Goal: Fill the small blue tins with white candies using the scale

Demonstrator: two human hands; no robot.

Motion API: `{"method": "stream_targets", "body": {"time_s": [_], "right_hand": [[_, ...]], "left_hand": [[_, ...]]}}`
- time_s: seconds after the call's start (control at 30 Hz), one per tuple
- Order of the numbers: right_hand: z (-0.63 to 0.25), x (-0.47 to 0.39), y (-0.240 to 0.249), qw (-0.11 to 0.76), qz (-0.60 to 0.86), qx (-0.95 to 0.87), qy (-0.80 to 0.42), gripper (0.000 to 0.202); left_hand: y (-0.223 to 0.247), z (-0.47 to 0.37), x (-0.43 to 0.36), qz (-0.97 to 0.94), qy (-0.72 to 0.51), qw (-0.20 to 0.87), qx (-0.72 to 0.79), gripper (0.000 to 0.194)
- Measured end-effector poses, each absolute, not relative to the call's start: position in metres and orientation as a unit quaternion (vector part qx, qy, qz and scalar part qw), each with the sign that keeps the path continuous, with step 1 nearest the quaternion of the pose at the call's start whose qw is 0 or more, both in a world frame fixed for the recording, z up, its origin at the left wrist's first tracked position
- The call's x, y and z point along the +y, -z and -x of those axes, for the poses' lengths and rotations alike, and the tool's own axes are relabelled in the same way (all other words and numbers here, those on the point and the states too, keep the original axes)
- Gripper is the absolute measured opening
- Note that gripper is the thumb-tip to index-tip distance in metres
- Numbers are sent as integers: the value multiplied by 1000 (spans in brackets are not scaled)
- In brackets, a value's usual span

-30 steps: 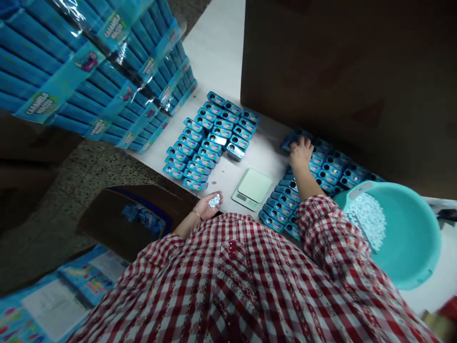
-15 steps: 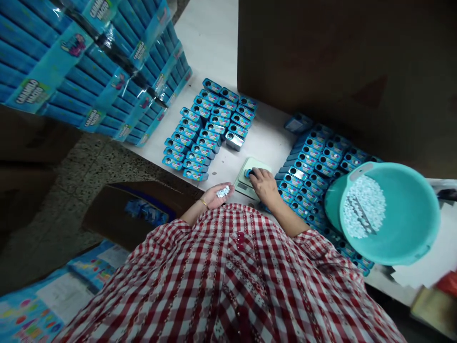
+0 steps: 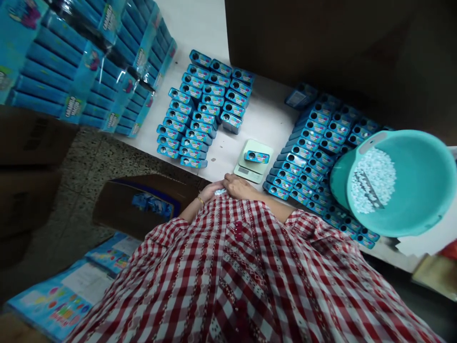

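Cupped close to my shirt, my left hand (image 3: 208, 190) holds a small heap of white candies (image 3: 220, 192). My right hand (image 3: 237, 186) is over that palm, its fingers bent together at the candies; what they pinch is hidden. Just beyond my hands lies a pale kitchen scale (image 3: 243, 170). On its platform stands one blue candy box (image 3: 257, 156) with a dark round hole in its top, touched by neither hand.
Rows of blue boxes (image 3: 203, 116) stand left of the scale, more boxes (image 3: 307, 152) on the right. A teal bucket (image 3: 421, 186) holds white candies and a dark strip. Wrapped packs (image 3: 78, 71) are stacked far left; an open carton (image 3: 117, 205) sits below the table edge.
My right hand has let go of the box on the scale and moved left and down to the candies in my left palm. The view has shifted slightly.
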State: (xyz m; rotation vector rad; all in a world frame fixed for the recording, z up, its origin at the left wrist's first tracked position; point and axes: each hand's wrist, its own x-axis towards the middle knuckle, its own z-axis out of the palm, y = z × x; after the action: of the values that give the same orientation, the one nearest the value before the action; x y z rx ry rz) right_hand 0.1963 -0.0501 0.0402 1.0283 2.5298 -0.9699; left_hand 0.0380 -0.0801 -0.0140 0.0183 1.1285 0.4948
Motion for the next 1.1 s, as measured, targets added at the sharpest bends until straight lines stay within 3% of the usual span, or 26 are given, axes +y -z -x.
{"method": "stream_targets", "body": {"time_s": [0.47, 0.87, 1.1], "right_hand": [[-205, -51, -43, 72, -376, 843, 379, 21], [-270, -13, -46, -174, -550, 745, 335, 12], [-283, 1, -32, -195, -560, 739, 319, 16]], "left_hand": [[13, -41, -76, -41, -193, 851, 486, 11], [-22, -97, -17, -19, -312, 849, 425, 20], [-23, -95, -18, -1, -316, 835, 450, 20]]}}
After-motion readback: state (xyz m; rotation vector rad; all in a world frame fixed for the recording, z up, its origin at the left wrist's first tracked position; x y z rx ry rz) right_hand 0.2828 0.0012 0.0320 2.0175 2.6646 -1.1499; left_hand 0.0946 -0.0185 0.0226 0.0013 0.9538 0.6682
